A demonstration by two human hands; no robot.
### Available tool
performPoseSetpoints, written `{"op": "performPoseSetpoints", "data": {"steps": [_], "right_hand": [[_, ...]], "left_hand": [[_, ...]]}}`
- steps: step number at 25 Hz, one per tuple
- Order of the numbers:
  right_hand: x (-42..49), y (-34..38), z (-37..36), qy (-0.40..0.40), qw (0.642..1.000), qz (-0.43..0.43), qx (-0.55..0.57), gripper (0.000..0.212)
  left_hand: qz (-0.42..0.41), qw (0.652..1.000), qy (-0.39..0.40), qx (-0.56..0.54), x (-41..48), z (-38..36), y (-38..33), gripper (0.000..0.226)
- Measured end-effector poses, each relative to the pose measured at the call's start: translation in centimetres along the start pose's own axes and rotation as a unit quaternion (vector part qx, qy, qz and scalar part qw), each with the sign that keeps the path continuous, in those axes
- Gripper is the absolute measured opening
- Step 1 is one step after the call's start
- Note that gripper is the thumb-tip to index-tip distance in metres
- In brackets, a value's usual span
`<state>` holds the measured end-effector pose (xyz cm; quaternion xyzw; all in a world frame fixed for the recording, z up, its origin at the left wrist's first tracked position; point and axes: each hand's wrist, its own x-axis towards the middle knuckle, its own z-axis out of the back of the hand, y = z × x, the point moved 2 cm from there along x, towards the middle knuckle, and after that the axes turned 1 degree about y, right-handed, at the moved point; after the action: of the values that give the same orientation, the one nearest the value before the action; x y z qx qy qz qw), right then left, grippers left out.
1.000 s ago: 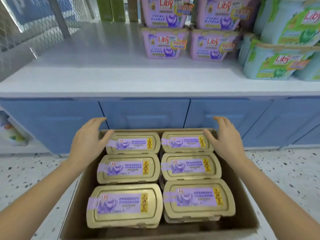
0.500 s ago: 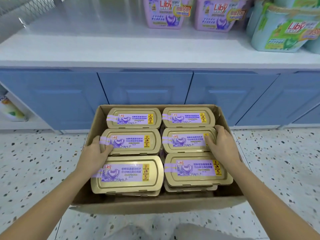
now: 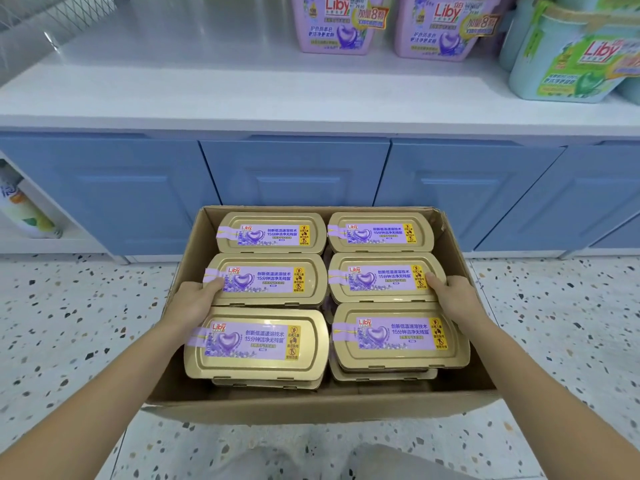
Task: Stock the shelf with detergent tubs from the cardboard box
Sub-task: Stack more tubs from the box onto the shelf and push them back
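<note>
An open cardboard box stands on the floor, packed with several gold-lidded detergent tubs with purple labels, in two columns. My left hand grips the left end of the middle-left tub, thumb on the lid and fingers down beside the box wall. My right hand grips the right end of the middle-right tub the same way. Both tubs sit level in their row. The white shelf runs above and behind the box.
Two purple Liby tubs stand at the shelf's back middle, and green-labelled pale blue tubs at its right. Blue cabinet doors lie under the shelf. Speckled floor surrounds the box. A bottle sits in a low left niche.
My hands came back from the box's far corners to the middle row and closed on the outer ends of its two tubs. My view tilted down toward the box.
</note>
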<state>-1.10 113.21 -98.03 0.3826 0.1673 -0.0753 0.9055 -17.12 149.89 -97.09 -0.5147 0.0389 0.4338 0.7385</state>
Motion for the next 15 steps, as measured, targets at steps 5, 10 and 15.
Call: {"op": "performPoseSetpoints", "data": {"steps": [5,10,15], "right_hand": [[-0.8,1.9,1.7,-0.043,0.996,0.053,-0.054,0.045],[-1.2,6.6,6.6,-0.108,0.989,0.095,-0.03,0.057],[-1.4,13.3,11.6,-0.137,0.98,0.142,0.013,0.057]], "left_hand": [[-0.072,0.993,-0.069,0.068,-0.9,1.3,-1.5,0.048],[-0.118,0.989,-0.087,-0.008,-2.4,3.5,-4.8,0.037],[-0.171,0.978,-0.113,-0.035,-4.1,7.2,-11.2,0.037]]}}
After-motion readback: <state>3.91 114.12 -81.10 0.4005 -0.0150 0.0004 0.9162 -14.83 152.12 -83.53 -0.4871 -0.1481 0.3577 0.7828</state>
